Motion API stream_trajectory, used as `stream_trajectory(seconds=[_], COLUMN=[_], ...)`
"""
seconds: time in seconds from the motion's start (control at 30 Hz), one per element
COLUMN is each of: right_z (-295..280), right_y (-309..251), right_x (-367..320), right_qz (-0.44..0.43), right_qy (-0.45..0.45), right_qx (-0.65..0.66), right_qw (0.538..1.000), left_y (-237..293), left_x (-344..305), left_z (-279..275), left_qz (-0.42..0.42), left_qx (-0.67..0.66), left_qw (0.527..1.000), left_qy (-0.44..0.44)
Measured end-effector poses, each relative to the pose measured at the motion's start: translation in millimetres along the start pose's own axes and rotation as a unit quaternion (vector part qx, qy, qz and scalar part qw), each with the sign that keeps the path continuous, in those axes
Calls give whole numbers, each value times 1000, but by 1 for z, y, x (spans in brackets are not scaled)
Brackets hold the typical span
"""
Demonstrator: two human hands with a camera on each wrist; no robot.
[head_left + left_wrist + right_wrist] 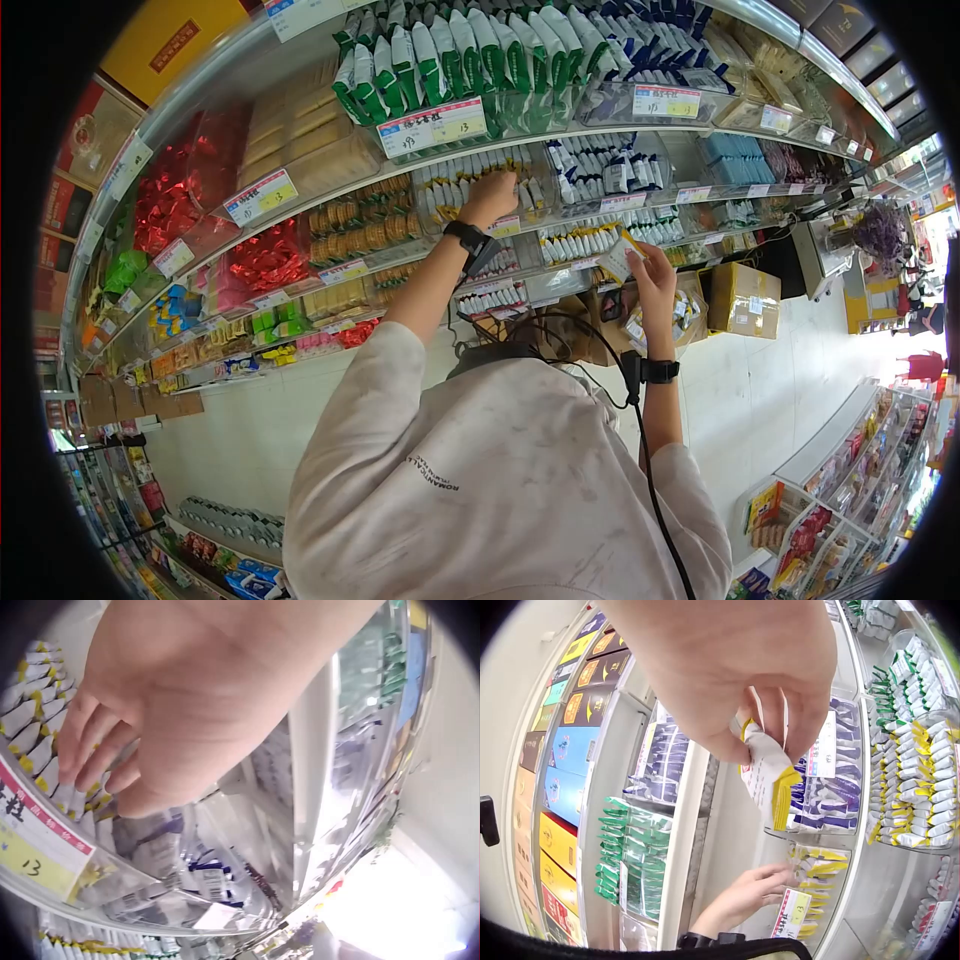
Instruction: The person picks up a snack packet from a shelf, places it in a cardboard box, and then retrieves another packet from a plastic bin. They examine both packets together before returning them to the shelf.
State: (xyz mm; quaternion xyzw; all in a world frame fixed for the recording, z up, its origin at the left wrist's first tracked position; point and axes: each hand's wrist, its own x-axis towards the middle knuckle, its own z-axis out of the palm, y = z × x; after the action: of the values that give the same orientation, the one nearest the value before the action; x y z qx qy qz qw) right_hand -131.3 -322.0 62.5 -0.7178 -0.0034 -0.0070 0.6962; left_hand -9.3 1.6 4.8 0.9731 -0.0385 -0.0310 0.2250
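My right hand [655, 277] pinches a small white snack packet [763, 769] with yellow ends, held out in front of the shelves. Thin white edges show between its fingers in the right wrist view; part of the packet is hidden behind them. My left hand [490, 198] reaches into a clear shelf bin of similar white-and-yellow packets [34, 735]. Its fingers, loosely bent, lie over the packets' tops in the left wrist view. A price label [37, 847] is fixed on the bin's front, just below that hand.
Above hangs a shelf of green-and-white packets [460, 55]. Blue-and-white packets [610, 168] fill the bin to the right. Below my right hand is an open carton [690, 310] with packets inside, beside a closed cardboard box [745, 298]. A cable [650, 470] runs along my right arm.
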Motion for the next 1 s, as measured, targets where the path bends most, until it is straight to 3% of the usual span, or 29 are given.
stream_trajectory(seconds=[0.1,0.27,0.37,0.4,0.47,0.57,0.67,0.87,1.0], right_z=[2,26,55,66,83,108,121,151,168], right_y=[-8,-18,-25,-30,-28,-42,-31,-30,-19], right_x=[1,13,18,18,20,25,40,107,124], right_qz=[5,-21,-74,-95,-131,-87,-76,-196,-182], right_qy=[-50,-207,-294,-317,-346,-402,-387,-268,-244], right_qx=[-24,-91,-112,-122,-148,-145,-120,-234,-311], right_qw=[998,974,946,936,917,900,911,914,901], left_y=[21,61,70,68,51,28,10,-5,-17], left_x=[-27,-94,-121,-127,-134,-155,-180,-221,-234], left_z=[-24,-53,-67,-72,-61,-66,-82,-102,-104], left_qz=[73,233,234,194,207,182,128,81,64], left_qx=[-69,-244,-214,-244,-202,-154,-166,-181,-189], left_qw=[995,941,944,939,952,971,978,979,979], left_qy=[10,-22,-95,-144,-100,-33,6,42,33])
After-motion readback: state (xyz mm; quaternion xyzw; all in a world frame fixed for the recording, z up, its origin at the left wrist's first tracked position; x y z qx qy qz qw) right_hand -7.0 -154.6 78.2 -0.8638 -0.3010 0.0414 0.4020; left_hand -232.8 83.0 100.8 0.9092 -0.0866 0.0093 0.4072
